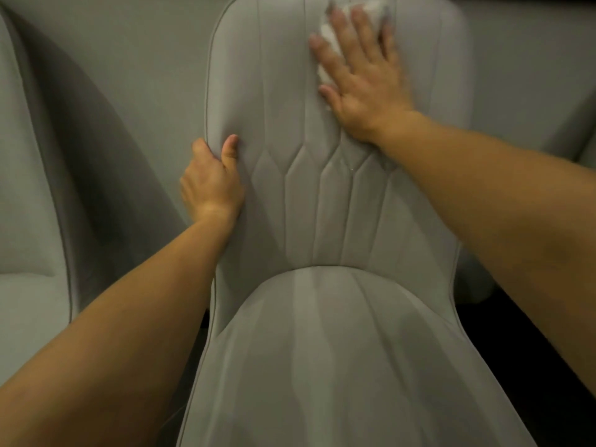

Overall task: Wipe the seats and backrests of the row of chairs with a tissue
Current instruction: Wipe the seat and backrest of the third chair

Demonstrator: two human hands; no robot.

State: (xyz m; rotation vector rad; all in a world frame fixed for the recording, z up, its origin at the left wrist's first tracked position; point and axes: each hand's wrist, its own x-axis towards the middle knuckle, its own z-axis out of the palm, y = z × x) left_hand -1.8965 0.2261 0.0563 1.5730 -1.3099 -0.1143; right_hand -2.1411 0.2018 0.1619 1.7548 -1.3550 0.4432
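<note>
A grey upholstered chair fills the middle of the view; its quilted backrest (pixel 290 130) rises above the seat (pixel 338 366). My right hand (pixel 358 75) lies flat with straight fingers on the upper right of the backrest, pressing a white tissue (pixel 329 40) against it. Most of the tissue is hidden under the palm and fingers, with white edges showing above and to the left. My left hand (pixel 211 182) grips the backrest's left edge, thumb on the front face and fingers curled behind.
Another grey chair (pixel 29 188) of the row stands close on the left, with a narrow gap between the two. Part of a further chair (pixel 580 137) shows at the right edge. A pale wall (pixel 154 59) runs behind the row.
</note>
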